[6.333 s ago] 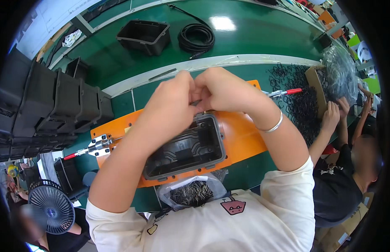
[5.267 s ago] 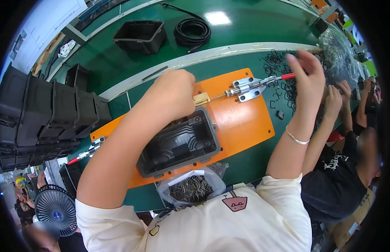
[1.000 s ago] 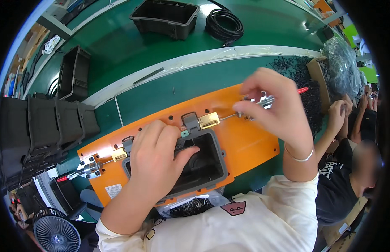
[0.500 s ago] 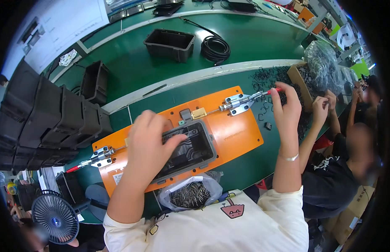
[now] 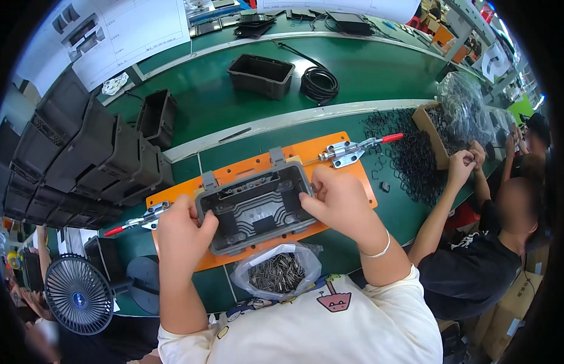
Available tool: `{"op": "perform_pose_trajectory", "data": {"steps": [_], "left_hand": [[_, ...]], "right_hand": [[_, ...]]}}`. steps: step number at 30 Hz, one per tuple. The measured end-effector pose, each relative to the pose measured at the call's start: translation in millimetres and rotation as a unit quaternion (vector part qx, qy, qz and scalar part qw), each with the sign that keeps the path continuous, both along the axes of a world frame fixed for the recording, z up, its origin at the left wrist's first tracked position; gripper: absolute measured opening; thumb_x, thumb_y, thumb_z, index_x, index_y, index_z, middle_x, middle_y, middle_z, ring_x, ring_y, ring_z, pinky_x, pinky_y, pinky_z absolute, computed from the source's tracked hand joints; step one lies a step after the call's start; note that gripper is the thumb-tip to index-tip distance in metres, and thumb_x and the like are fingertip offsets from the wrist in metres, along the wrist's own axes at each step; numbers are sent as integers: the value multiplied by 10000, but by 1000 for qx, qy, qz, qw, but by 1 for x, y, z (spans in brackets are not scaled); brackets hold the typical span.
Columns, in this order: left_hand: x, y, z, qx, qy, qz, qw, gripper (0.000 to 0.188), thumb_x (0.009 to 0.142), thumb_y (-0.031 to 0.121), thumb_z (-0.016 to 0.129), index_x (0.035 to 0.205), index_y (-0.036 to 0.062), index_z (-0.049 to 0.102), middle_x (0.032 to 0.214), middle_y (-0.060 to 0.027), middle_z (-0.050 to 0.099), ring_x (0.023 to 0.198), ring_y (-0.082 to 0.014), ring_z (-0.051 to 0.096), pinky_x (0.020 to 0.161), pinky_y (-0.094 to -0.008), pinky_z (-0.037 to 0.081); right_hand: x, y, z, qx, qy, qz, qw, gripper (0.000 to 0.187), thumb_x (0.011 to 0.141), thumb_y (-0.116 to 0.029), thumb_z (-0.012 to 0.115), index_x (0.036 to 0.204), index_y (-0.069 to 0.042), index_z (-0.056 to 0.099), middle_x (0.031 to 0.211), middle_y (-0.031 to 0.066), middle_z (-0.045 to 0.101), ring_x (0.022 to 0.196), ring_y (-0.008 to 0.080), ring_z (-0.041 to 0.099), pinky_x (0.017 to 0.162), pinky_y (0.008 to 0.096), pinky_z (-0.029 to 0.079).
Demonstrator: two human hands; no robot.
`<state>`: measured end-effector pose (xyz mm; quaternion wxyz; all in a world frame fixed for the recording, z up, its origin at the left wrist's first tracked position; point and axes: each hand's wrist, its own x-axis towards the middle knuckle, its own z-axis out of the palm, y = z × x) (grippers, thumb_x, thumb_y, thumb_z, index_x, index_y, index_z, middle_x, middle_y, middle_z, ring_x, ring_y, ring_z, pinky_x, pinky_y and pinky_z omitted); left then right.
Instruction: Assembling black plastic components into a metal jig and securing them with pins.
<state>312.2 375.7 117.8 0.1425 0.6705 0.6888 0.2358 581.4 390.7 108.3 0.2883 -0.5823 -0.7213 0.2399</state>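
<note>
Both of my hands grip a dark grey plastic box [image 5: 257,225] with an open top, one at each end. My left hand [image 5: 186,229] is closed on its left end, thumb over the rim. On the right end, my right hand [image 5: 337,200] has its thumb at the inner wall and its fingers outside. Two latch tabs stand up along the box's far edge. Beneath the box, an orange fixture plate [image 5: 348,176] shows around it. Toggle clamps with red handles, a right clamp [image 5: 348,151] and a left clamp [image 5: 142,219], are mounted at the plate's ends.
A plastic bag of metal pins [image 5: 277,273] lies near my body. Black clips [image 5: 409,164] are heaped at the right beside a cardboard box [image 5: 430,136]. Stacked grey boxes [image 5: 87,145] and a fan [image 5: 80,294] stand left. Coiled cable [image 5: 319,84] lies farther back. A co-worker [image 5: 476,255] sits at right.
My right hand has left the right clamp's red handle and taken hold of the box. My left hand has closed on its left end. The box now sits differently over the plate.
</note>
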Motion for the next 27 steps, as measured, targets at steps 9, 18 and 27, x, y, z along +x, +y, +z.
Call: {"op": "perform_pose_trajectory", "data": {"steps": [9,18,27], "left_hand": [[5,-38,25,201,-267,-44,942,329,667,14,713,704,57,389,573,-30,459,491,-78,410,465,-216,309],[17,-90,52,279,-139,-114,944,320,686,14,700,733,69,389,545,-88,434,435,-200,454,422,-266,346],[12,-94,35,324,-119,-64,936,328,695,27,701,693,76,377,553,-89,416,427,-226,422,422,-285,341]], "right_hand": [[9,-13,10,-36,322,85,942,285,780,-33,702,777,-64,418,658,-53,439,570,1,396,476,181,310],[12,-31,-9,-63,344,152,924,223,793,57,640,857,-52,457,789,-17,513,709,40,452,641,210,380],[3,-33,-5,30,352,167,920,237,769,-2,675,802,-57,447,705,-14,452,583,53,386,512,208,311]]}}
